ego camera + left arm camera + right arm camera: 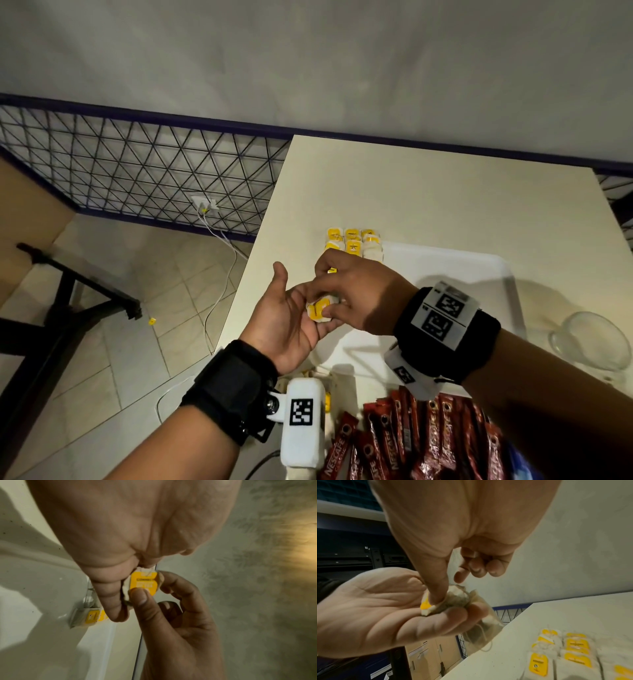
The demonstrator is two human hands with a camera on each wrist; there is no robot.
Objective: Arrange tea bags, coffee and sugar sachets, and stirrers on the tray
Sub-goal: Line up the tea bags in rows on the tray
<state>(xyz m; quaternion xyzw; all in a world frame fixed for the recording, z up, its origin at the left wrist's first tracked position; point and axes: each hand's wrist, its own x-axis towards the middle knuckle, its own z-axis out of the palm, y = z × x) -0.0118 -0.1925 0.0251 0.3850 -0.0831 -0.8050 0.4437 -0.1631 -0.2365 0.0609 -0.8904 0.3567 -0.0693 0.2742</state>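
Observation:
My left hand (298,317) is palm up above the near left part of the white tray (462,267). Its fingers cradle a small bunch of tea bags (320,308), fingertips curled round them. My right hand (330,299) reaches over from the right and pinches the top tea bag (143,582) by its yellow tag, thumb (436,596) pressing on it. More tea bags (352,241) with yellow tags lie in rows in the tray's far left corner, also seen in the right wrist view as rows of tea bags (573,650). A bit of yellow shows among my right fingers.
Red coffee sachets (411,438) lie heaped at the table's near edge. An empty glass (589,339) stands right of the tray. The table's left edge (246,291) drops to a tiled floor, where a yellow tag (152,321) and a white cable lie.

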